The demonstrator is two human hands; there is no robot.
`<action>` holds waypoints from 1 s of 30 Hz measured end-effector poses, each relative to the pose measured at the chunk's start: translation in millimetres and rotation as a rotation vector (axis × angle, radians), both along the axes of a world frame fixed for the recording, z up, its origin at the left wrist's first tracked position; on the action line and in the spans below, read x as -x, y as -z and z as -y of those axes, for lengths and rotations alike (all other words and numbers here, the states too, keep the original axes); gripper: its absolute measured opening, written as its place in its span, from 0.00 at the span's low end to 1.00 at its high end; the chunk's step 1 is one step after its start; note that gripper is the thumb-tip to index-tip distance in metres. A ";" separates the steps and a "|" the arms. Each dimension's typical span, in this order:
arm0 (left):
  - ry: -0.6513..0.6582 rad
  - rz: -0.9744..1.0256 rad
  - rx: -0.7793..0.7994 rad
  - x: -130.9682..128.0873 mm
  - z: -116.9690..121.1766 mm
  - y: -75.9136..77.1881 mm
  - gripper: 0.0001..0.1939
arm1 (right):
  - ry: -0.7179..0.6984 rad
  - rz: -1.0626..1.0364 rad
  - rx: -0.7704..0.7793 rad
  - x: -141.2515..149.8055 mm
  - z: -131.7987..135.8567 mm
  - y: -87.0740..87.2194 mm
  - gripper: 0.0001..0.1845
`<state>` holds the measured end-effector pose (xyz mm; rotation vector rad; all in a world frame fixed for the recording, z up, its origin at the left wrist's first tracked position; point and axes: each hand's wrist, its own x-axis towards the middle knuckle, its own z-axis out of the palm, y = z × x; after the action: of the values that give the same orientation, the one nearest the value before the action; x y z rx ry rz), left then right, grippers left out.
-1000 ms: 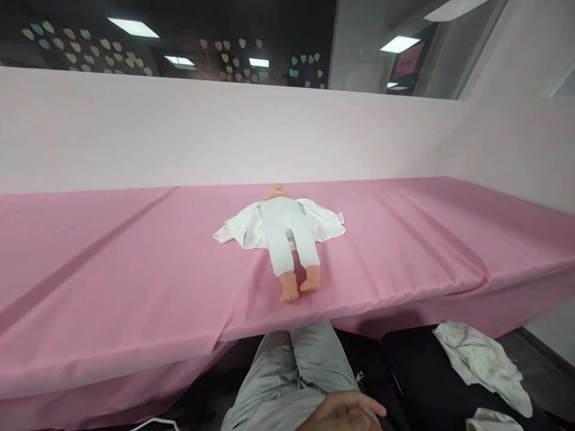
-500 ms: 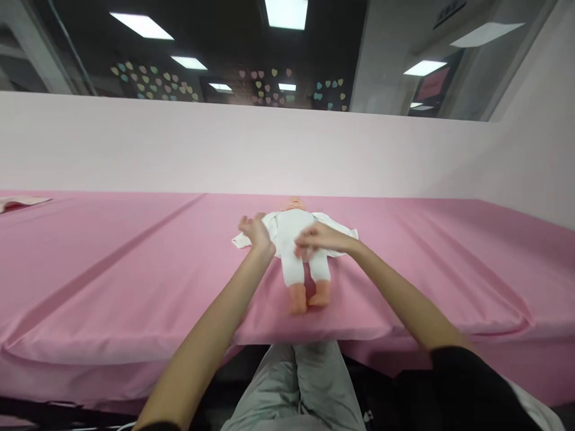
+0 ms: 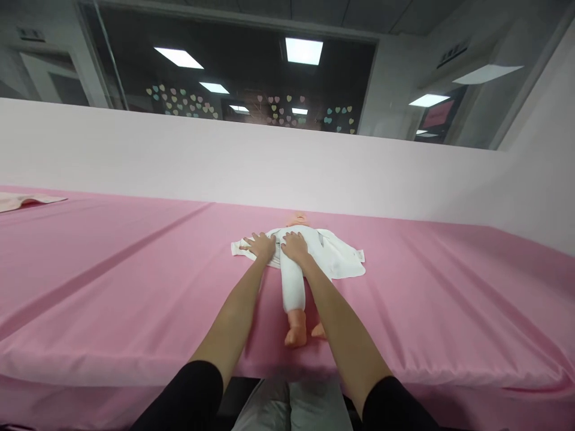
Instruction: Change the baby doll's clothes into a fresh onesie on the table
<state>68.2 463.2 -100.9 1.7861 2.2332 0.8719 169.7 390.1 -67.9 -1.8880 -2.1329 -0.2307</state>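
L hand (image 3: pixel 262 246), fingers apart, on white cloth shirt (image 3: pixel 344 257); R hand (image 3: pixel 295 245), also spread, atop white-clad doll (image 3: pixel 293 284), long axis fore-aft, feet (image 3: pixel 296 329) nearest.

A pale cloth (image 3: pixel 13 200) lies far left, while heart shapes (image 3: pixel 193 97) and lit panels (image 3: pixel 304 51) show in the window (image 3: pixel 247 60)

Looks mostly bright on the pink cloth (image 3: pixel 157 287). Gets dark in the window (image 3: pixel 251 72) above the cloth, with shiny white lights (image 3: pixel 304 51). Turns shadowy below the cloth. Looks a little soft.
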 end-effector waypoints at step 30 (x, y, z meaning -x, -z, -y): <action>0.307 0.333 -0.073 67.1 48.8 14.7 0.15 | 0.013 0.318 -0.011 56.3 -35.0 29.0 0.24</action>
<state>1.1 414.4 -115.6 1.7937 1.6923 1.0979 113.4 425.1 -96.8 -1.9699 -2.3091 -0.5791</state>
